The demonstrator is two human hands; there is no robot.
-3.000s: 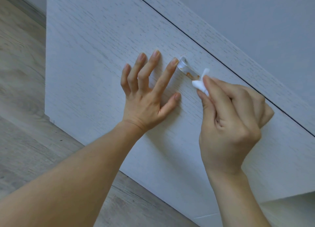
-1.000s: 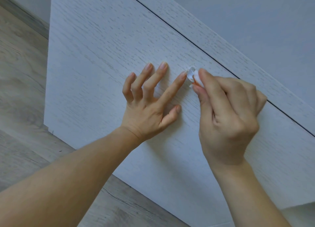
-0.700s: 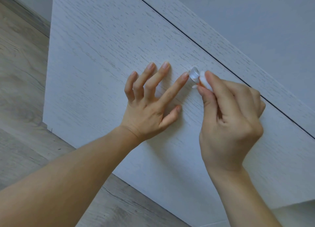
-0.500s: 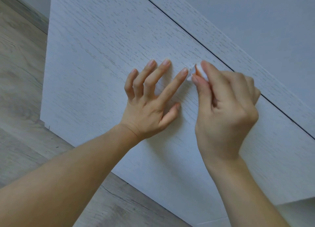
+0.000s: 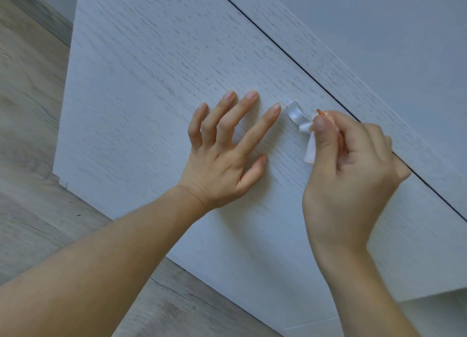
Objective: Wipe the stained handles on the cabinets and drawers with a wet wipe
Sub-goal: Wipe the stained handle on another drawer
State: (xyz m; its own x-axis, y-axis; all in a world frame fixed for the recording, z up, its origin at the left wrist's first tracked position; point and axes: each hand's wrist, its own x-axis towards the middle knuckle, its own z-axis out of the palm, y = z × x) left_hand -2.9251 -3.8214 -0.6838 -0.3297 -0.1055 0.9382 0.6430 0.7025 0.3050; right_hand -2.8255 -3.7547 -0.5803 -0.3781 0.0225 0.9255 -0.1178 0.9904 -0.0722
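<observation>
My right hand (image 5: 353, 164) grip, pinching wet wipe (image 5: 310, 144), slid back off handle (image 5: 295, 113); left hand (image 5: 225, 154) flat beside it; handle looks mostly clean.

White wipe (image 5: 310, 149), orange-stained

Grey wood-grain floor (image 5: 27, 124) fills the left and lower left; a plain pale wall (image 5: 404, 33) occupies the upper right.

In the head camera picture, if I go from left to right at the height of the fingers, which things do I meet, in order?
Wooden floor → white cabinet front → left hand, flat on that front → silver handle → wet wipe → right hand, pinching the wipe.
</observation>
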